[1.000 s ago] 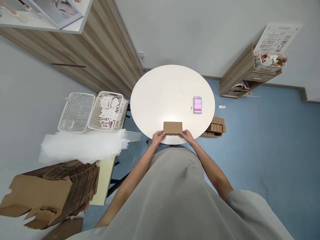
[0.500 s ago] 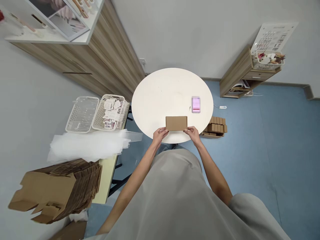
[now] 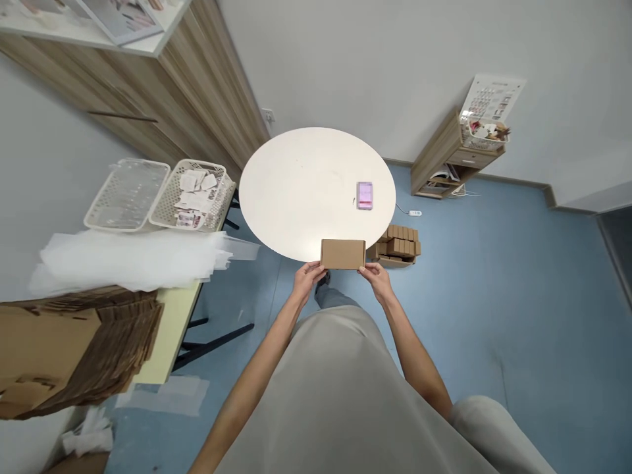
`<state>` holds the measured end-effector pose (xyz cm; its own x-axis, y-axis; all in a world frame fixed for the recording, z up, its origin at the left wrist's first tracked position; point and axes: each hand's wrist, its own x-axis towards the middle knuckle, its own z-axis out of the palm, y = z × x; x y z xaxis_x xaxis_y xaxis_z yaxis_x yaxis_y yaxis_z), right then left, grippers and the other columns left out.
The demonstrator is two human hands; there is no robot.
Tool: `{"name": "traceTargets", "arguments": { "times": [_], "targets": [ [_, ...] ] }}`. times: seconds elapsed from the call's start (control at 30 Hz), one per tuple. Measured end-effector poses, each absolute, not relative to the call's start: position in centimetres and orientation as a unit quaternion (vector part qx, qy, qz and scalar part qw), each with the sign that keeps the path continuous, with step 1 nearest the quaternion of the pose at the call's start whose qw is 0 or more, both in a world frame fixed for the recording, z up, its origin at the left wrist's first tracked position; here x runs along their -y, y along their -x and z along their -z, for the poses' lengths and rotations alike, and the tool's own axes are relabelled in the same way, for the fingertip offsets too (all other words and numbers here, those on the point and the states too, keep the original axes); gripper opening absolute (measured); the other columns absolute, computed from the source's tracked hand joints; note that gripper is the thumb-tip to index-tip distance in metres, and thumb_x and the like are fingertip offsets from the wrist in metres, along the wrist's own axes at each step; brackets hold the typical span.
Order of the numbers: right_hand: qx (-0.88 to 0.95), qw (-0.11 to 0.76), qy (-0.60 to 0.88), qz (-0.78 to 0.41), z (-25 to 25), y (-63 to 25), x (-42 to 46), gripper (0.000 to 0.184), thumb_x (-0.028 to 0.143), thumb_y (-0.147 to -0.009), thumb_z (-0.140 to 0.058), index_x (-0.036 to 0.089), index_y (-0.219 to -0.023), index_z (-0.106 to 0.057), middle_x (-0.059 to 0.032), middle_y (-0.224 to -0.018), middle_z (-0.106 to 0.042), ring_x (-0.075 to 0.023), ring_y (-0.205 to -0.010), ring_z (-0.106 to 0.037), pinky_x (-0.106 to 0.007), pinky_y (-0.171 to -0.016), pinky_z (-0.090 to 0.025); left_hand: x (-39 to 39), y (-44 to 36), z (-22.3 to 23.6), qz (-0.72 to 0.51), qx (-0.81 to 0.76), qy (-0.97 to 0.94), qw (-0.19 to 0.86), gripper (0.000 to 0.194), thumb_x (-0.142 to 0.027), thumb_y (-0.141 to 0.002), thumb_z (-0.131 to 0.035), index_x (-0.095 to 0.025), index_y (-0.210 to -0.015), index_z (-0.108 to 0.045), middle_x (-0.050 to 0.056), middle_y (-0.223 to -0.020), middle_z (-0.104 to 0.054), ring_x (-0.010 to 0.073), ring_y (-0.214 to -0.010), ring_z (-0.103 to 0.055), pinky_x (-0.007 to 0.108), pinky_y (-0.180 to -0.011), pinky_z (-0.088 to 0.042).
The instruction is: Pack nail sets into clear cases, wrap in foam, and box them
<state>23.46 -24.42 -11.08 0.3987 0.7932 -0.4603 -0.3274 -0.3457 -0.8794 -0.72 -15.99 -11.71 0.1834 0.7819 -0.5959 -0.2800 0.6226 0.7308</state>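
"One closed cardboard box is between our hands. Where do we have it?"

"Level, overlapping the near rim of the round white table in our view."

"And our grip?"

"Our left hand has fingers and thumb pinched nearly together on its near left corner; our right hand pinches the near right corner likewise."

"What lies around it?"

"Farther in on the tabletop, right of centre, we see what looks like a phone, its screen pink. Past the table's right side, small brown boxes sit in rows."

"And to our left?"

"A white basket of paper pieces, then translucent sheets, then flattened cardboard boxes on a pale yellow table."
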Motion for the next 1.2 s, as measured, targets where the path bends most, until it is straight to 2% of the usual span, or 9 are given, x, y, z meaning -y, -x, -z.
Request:
{"name": "traceTargets", "arguments": {
  "times": [0.13, 0.27, 0.4, 0.5, 0.6, 0.73, 0.9, 1.03, 1.2],
  "targets": [
    [0.183, 0.528, 0.681, -0.474, 10.0, -25.2, 31.0, 0.057, 0.059, -0.063, -0.098, 0.023, -0.096, -0.068, -0.0088, -0.103, -0.082, -0.0287, -0.100, -0.081, -0.049, -0.105, -0.062, 21.1, -2.4, 12.8, -0.320, -0.532, -0.226, 0.750, 0.032, -0.022, -0.080, -0.092, -0.015, -0.103, -0.072, 0.013, -0.105, -0.081, 0.0269, -0.108, -0.080, 0.052, -0.117, -0.057],
    [0.147, 0.524, 0.707, -0.451, 9.0, -26.7, 37.0, 0.055, 0.066, -0.069, -0.093, 0.023, -0.092, -0.067, -0.0103, -0.101, -0.082, -0.0302, -0.102, -0.081, -0.049, -0.103, -0.064, 24.5, -5.2, 13.2, -0.281, -0.514, -0.249, 0.771, 0.034, -0.022, -0.080, -0.092, -0.015, -0.107, -0.073, 0.015, -0.111, -0.081, 0.0290, -0.114, -0.078, 0.053, -0.118, -0.056],
    [0.130, 0.503, 0.722, -0.456, 8.9, -28.0, 40.6, 0.057, 0.065, -0.065, -0.096, 0.022, -0.089, -0.068, -0.0105, -0.095, -0.081, -0.0298, -0.098, -0.081, -0.047, -0.099, -0.065, 26.1, -7.2, 13.4, -0.237, -0.507, -0.284, 0.779, 0.034, -0.026, -0.082, -0.091, -0.016, -0.109, -0.074, 0.015, -0.111, -0.081, 0.0295, -0.114, -0.078, 0.054, -0.117, -0.056],
    [0.107, 0.510, 0.729, -0.443, 9.3, -29.0, 41.3, 0.061, 0.060, -0.060, -0.099, 0.021, -0.098, -0.070, -0.0094, -0.097, -0.081, -0.0283, -0.094, -0.081, -0.045, -0.094, -0.066, 26.3, -8.9, 13.8, -0.217, -0.518, -0.310, 0.767, 0.035, -0.030, -0.081, -0.092, -0.015, -0.108, -0.076, 0.014, -0.109, -0.080, 0.0293, -0.113, -0.078, 0.055, -0.118, -0.055],
    [0.082, 0.508, 0.744, -0.426, 10.0, -30.5, 40.8, 0.069, 0.053, -0.057, -0.100, 0.020, -0.111, -0.074, -0.0105, -0.107, -0.082, -0.0277, -0.096, -0.080, -0.044, -0.093, -0.065, 26.1, -11.1, 14.6, -0.208, -0.529, -0.326, 0.755, 0.038, -0.028, -0.076, -0.094, -0.014, -0.107, -0.077, 0.013, -0.110, -0.079, 0.0271, -0.109, -0.077, 0.055, -0.117, -0.055],
    [0.104, 0.476, 0.764, -0.422, 11.3, -33.7, 38.8, 0.058, 0.051, -0.060, -0.098, 0.019, -0.104, -0.078, -0.0116, -0.113, -0.082, -0.0268, -0.097, -0.079, -0.039, -0.090, -0.065, 25.0, -15.6, 15.7, -0.179, -0.549, -0.325, 0.749, 0.047, -0.021, -0.073, -0.095, -0.014, -0.116, -0.075, 0.012, -0.112, -0.078, 0.0257, -0.105, -0.077, 0.054, -0.115, -0.056],
    [0.130, 0.427, 0.797, -0.406, 13.3, -39.4, 34.8, 0.052, 0.053, -0.064, -0.096, 0.022, -0.099, -0.074, -0.0098, -0.109, -0.082, -0.0241, -0.086, -0.078, -0.036, -0.082, -0.064, 22.7, -23.6, 17.0, -0.147, -0.550, -0.328, 0.754, 0.051, -0.025, -0.078, -0.092, -0.017, -0.124, -0.072, 0.013, -0.126, -0.075, 0.0236, -0.104, -0.076, 0.051, -0.111, -0.057],
    [0.155, 0.373, 0.818, -0.409, 14.0, -45.4, 31.0, 0.043, 0.048, -0.070, -0.093, 0.024, -0.099, -0.072, -0.0079, -0.109, -0.082, -0.0248, -0.088, -0.079, -0.036, -0.083, -0.064, 20.7, -30.5, 18.2, -0.122, -0.548, -0.310, 0.767, 0.042, -0.032, -0.082, -0.089, -0.020, -0.119, -0.073, 0.011, -0.124, -0.077, 0.0215, -0.106, -0.075, 0.045, -0.112, -0.057],
    [0.208, 0.314, 0.835, -0.401, 15.0, -52.6, 26.8, 0.035, 0.042, -0.075, -0.091, 0.023, -0.097, -0.071, -0.0064, -0.103, -0.081, -0.0251, -0.090, -0.078, -0.037, -0.088, -0.061, 18.5, -37.2, 19.7, -0.115, -0.568, -0.241, 0.779, 0.047, -0.030, -0.088, -0.086, -0.019, -0.131, -0.071, 0.014, -0.132, -0.075, 0.0210, -0.104, -0.076, 0.046, -0.112, -0.057]
  ]
}}
